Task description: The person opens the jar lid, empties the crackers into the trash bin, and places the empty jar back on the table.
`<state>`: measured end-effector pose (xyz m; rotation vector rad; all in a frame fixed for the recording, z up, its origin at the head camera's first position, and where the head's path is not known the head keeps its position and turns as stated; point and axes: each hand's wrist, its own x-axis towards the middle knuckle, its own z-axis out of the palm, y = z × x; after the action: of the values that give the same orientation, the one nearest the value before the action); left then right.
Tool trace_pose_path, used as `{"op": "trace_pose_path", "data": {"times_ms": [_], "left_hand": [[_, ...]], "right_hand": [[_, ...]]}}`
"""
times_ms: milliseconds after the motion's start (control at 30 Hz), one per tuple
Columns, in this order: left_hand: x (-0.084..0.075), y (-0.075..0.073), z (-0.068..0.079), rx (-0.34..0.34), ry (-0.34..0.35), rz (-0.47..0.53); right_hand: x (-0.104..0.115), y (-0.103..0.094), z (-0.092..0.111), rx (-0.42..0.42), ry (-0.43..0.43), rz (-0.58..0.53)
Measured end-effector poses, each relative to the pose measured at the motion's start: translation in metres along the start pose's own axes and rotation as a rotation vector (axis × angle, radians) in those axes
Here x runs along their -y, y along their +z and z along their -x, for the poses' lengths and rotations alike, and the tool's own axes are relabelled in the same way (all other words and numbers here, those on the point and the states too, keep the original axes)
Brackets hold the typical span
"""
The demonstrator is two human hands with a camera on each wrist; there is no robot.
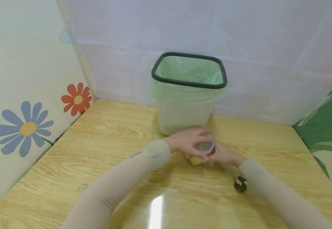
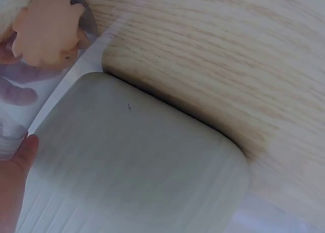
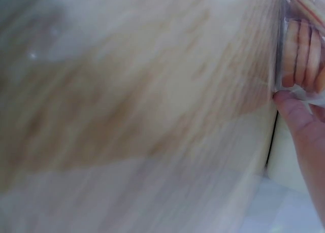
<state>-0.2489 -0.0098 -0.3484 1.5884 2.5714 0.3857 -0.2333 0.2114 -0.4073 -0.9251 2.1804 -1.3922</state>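
Both hands hold a clear plastic container (image 1: 207,147) low over the table, just in front of a bin. My left hand (image 1: 190,141) arches over it from the left, fingers curled round its top. From the right, my right hand (image 1: 223,154) grips its side, with the thumb (image 3: 297,116) at the container's edge in the right wrist view. Through the clear wall show several tan, cookie-like slices (image 3: 303,55). An orange scalloped disc (image 2: 48,30) shows inside in the left wrist view. Yellow contents (image 1: 196,160) show below the left fingers.
The pale bin (image 1: 183,114), lined with a green bag (image 1: 189,68) under a black rim (image 1: 189,83), stands at the back of the wooden table (image 1: 120,127). A small black object (image 1: 241,184) with a yellow mark shows beside the right sleeve. Walls with painted flowers flank the table.
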Motion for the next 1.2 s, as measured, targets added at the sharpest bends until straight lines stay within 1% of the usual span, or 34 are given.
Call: {"op": "trace_pose_path", "data": {"times_ms": [200,433,700,900,1100,1200], "left_hand": [[-0.001,0.004,0.000,-0.009,0.000,-0.026],[-0.006,0.006,0.000,-0.014,-0.035,-0.086],[-0.015,0.007,0.001,-0.011,-0.131,-0.118],[-0.020,0.011,0.001,-0.048,-0.177,-0.131],[-0.025,0.015,0.002,-0.078,-0.236,-0.135],[-0.027,0.016,0.002,-0.093,-0.254,-0.135]], "right_hand": [[0.002,0.001,0.001,0.001,0.006,0.001],[0.002,0.001,0.001,0.014,0.018,-0.012],[0.002,0.000,0.001,0.002,0.004,0.002],[0.000,0.000,0.001,-0.009,-0.023,0.022],[0.002,0.000,0.002,-0.005,-0.027,-0.003],[0.002,-0.001,0.002,0.006,-0.032,-0.009]]}}
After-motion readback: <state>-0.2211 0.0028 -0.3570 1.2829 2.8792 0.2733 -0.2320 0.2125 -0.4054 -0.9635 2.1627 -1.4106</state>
